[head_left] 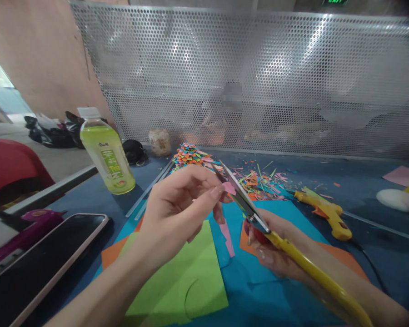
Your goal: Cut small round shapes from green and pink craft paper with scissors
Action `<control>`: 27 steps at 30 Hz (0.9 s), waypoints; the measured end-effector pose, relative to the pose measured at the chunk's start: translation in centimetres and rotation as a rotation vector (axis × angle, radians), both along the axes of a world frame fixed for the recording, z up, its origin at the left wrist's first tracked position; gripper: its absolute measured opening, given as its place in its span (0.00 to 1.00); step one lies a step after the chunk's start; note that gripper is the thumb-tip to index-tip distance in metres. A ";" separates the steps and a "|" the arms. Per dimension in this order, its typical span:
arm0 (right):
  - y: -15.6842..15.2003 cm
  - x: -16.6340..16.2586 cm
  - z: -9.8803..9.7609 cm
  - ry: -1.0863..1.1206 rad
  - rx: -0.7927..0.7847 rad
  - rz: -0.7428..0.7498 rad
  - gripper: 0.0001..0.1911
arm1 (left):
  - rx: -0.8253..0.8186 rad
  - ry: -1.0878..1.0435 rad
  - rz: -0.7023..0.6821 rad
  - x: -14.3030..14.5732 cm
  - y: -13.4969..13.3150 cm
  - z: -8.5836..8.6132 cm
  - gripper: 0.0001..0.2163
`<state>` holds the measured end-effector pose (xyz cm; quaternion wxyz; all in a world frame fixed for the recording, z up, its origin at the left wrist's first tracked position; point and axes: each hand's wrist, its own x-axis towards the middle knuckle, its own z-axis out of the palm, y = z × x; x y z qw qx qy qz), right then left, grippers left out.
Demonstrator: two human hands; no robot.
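Note:
Between thumb and fingers, my left hand [186, 202] pinches a small piece of pink paper [229, 188]. A narrow pink strip [227, 240] hangs below those fingers. My right hand [276, 247] is closed on yellow-handled scissors [252, 213], whose blades stand apart and point up and away, right beside the pink piece. Under both hands lie a green sheet [194, 277], blue paper [259, 299] and orange paper [341, 259]. Behind my left hand rises a cone-like pile of small coloured paper pieces [191, 156].
Paper scraps [259, 181] lie beyond the scissors. A yellow glue gun [323, 211] rests at right, its cable trailing forward. On the left stand a drink bottle [105, 154], a phone [51, 268] and a purple tool [23, 240]. A perforated metal screen [259, 81] borders the table's back.

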<state>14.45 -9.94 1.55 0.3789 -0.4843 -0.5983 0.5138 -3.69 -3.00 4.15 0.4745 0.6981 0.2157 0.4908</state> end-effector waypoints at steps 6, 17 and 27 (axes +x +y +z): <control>-0.3 -0.2 0.4 0.004 -0.006 -0.014 0.21 | 0.006 0.006 -0.021 0.0 0.1 0.0 0.03; 2.4 1.5 -3.8 0.104 -0.167 -0.015 0.22 | -0.006 -0.026 -0.024 0.0 0.0 0.2 0.03; 2.5 1.1 -3.5 0.149 -0.190 -0.018 0.23 | -0.029 0.006 0.093 0.5 -0.2 0.6 0.06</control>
